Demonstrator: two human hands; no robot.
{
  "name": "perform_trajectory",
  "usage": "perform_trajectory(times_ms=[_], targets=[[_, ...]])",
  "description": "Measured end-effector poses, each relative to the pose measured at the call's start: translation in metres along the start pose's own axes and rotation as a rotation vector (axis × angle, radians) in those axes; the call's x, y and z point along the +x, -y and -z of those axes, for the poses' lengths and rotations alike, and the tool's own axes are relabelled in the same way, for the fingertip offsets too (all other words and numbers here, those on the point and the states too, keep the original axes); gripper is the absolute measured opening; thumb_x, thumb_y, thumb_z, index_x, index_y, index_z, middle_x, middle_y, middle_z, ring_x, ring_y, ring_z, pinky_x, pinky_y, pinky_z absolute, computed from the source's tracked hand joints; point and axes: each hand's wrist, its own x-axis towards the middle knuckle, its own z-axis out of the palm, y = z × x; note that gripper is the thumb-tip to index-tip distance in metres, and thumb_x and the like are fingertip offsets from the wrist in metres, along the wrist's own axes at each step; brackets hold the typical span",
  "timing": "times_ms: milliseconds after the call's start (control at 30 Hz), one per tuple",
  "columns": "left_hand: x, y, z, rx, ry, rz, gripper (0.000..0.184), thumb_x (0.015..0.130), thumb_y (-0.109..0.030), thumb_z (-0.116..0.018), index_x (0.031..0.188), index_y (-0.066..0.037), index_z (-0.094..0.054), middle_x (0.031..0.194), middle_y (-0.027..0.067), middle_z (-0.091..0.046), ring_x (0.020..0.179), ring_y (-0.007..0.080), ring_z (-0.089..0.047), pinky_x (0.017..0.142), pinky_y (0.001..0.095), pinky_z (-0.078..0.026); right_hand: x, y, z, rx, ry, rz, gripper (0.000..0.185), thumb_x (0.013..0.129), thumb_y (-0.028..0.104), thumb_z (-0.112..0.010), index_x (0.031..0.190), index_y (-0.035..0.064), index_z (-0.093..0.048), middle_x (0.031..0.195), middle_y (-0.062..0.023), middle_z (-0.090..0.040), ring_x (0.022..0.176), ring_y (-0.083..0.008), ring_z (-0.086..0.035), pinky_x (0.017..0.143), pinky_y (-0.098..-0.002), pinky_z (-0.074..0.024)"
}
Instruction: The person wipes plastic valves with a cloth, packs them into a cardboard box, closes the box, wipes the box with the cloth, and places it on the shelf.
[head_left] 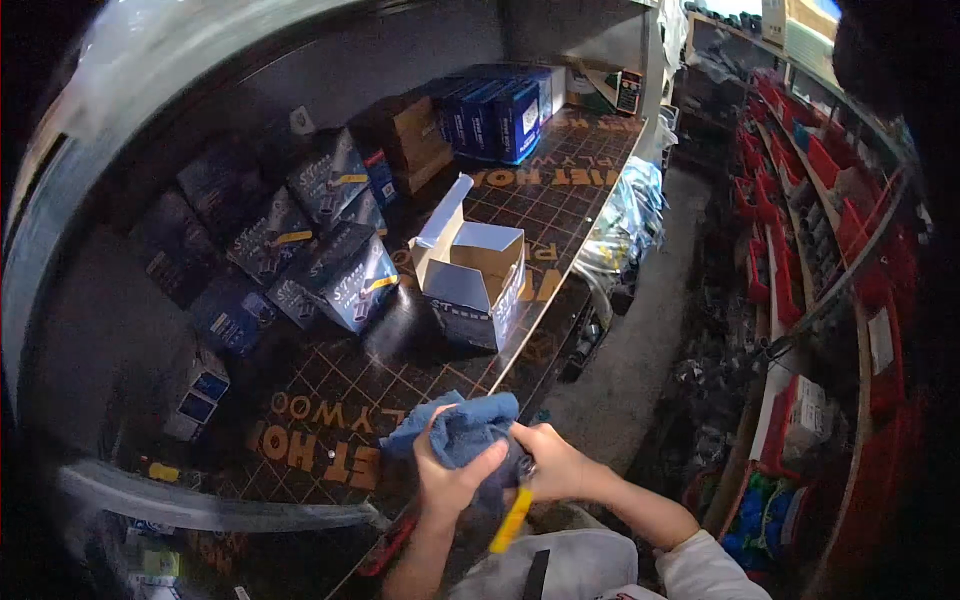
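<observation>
My left hand [448, 482] is closed around a bunched blue cloth [478, 425] at the front edge of the shelf. Close against it, my right hand [556, 466] is closed on a metal piece with a yellow lever [511, 520], which looks like a ball valve. The lever points down towards my lap; the cloth and my fingers hide most of the metal body. Just beyond my hands stands an open carton [468, 325] with its flaps raised. Left of it are several dark printed boxes [350, 280] showing a yellow-handled item.
Blue boxes [500, 118] and a brown carton [415, 145] stand at the back of the plywood shelf [335, 405]. A small box [200, 395] lies at the left. Plastic-wrapped goods [630, 215] hang past the shelf's edge. Red bins [785, 280] line the racks across the aisle.
</observation>
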Motion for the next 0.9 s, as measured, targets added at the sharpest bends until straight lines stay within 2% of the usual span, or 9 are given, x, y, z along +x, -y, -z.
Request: perform_trajectory(times_ms=[133, 267, 400, 433, 500, 667, 767, 867, 900], targets=[[-0.008, 0.001, -0.022, 0.041, -0.287, -0.071, 0.036, 0.065, -0.005, -0.074, 0.096, -0.001, -0.058, 0.092, 0.0032, -0.060, 0.083, 0.0116, -0.056, 0.079, 0.0275, -0.045, -0.009, -0.004, -0.026, -0.499, -0.437, 0.127, 0.061, 0.060, 0.016, -0.074, 0.111, 0.0021, -0.044, 0.090, -0.0195, -0.058, 0.084, -0.0371, -0.059, 0.067, -0.0440, -0.0486], [-0.020, 0.002, -0.014, -0.039, -0.202, -0.007, 0.042, 0.062, -0.005, -0.076, 0.099, 0.000, -0.058, 0.095, 0.0051, -0.060, 0.087, 0.0138, -0.057, 0.082, 0.0290, -0.045, -0.018, 0.005, -0.019, -0.217, -0.424, 0.275, 0.049, 0.058, 0.015, -0.074, 0.099, -0.0001, -0.052, 0.081, -0.0176, -0.060, 0.074, -0.0368, -0.061, 0.063, -0.0381, -0.0484], [-0.011, -0.004, 0.019, 0.047, 0.434, -0.007, 0.064, 0.062, -0.012, -0.073, 0.118, 0.006, -0.049, 0.115, 0.0217, -0.057, 0.102, 0.0244, -0.059, 0.090, 0.0367, -0.045, -0.031, -0.021, -0.030, 0.490, -0.026, 0.143, 0.048, 0.060, 0.014, -0.075, 0.101, -0.0016, -0.056, 0.080, -0.0099, -0.062, 0.067, -0.0224, -0.061, 0.062, -0.0300, -0.0478], [-0.013, -0.012, 0.017, -0.019, 0.457, 0.151, 0.066, 0.064, -0.022, -0.073, 0.118, 0.007, -0.049, 0.117, 0.0248, -0.055, 0.108, 0.0295, -0.056, 0.096, 0.0404, -0.042, -0.033, -0.027, -0.037, 0.617, -0.001, 0.122, 0.047, 0.059, 0.012, -0.075, 0.100, -0.0022, -0.057, 0.080, -0.0097, -0.062, 0.067, -0.0224, -0.061, 0.062, -0.0298, -0.0484], [-0.010, -0.002, 0.020, -0.214, 0.512, 0.229, 0.069, 0.066, -0.027, -0.072, 0.120, 0.007, -0.047, 0.119, 0.0265, -0.053, 0.112, 0.0322, -0.052, 0.098, 0.0423, -0.039, -0.036, -0.039, -0.045, 1.648, 0.614, -0.188, 0.057, 0.057, 0.008, -0.072, 0.108, -0.0049, -0.052, 0.085, -0.0159, -0.061, 0.068, -0.0277, -0.060, 0.060, -0.0320, -0.0485], [-0.014, 0.001, 0.028, -0.661, 0.400, 0.685, 0.076, 0.079, -0.043, -0.055, 0.133, 0.006, -0.032, 0.135, 0.0316, -0.033, 0.127, 0.0387, -0.035, 0.105, 0.0461, -0.028, -0.019, -0.088, -0.066, 1.950, 1.180, -0.017, 0.090, 0.053, 0.014, -0.075, 0.130, -0.0038, -0.033, 0.106, -0.0240, -0.051, 0.072, -0.0295, -0.057, 0.059, -0.0358, -0.0447], [-0.013, 0.000, 0.047, -0.282, 0.580, 0.665, 0.073, 0.083, -0.039, -0.047, 0.135, 0.007, -0.025, 0.137, 0.0256, -0.033, 0.127, 0.0336, -0.036, 0.106, 0.0415, -0.028, -0.045, -0.085, -0.032, 1.589, 0.889, 0.032, 0.084, 0.059, 0.014, -0.074, 0.131, -0.0025, -0.035, 0.107, -0.0234, -0.053, 0.081, -0.0305, -0.059, 0.066, -0.0377, -0.0481], [-0.005, -0.048, 0.031, 0.273, 0.711, 0.617, 0.059, 0.079, -0.024, -0.056, 0.127, 0.005, -0.040, 0.122, 0.0209, -0.051, 0.113, 0.0270, -0.051, 0.100, 0.0354, -0.035, -0.055, -0.067, -0.010, 1.221, 0.579, -0.462, 0.047, 0.057, 0.008, -0.071, 0.100, -0.0045, -0.057, 0.086, -0.0148, -0.062, 0.068, -0.0194, -0.059, 0.057, -0.0304, -0.0463], [-0.001, -0.052, 0.033, 0.544, 0.836, 0.414, 0.048, 0.079, -0.022, -0.059, 0.117, 0.004, -0.048, 0.102, 0.0192, -0.058, 0.095, 0.0273, -0.056, 0.087, 0.0350, -0.041, -0.048, -0.058, -0.005, 0.927, 0.534, -0.199, 0.041, 0.060, 0.012, -0.072, 0.096, -0.0044, -0.058, 0.082, -0.0119, -0.062, 0.068, -0.0162, -0.058, 0.057, -0.0292, -0.0458]])
